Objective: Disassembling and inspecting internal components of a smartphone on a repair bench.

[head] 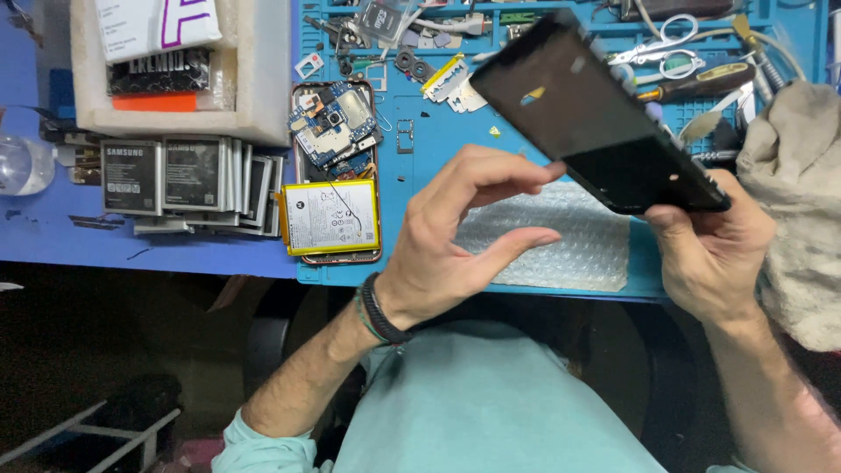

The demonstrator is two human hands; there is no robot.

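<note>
A black phone frame [600,118] is held tilted above the blue surface [175,241]. The right hand [714,254] is clamped on its lower corner; the left hand [460,232] is open, fingers apart, one fingertip touching the frame's edge. Under them lies a bubble-wrap sheet [561,241]. Further left sits an opened phone [337,175] with a white-labelled, yellow-edged battery, then a row of grey-labelled batteries [188,184] below a white foam box [171,66].
</note>
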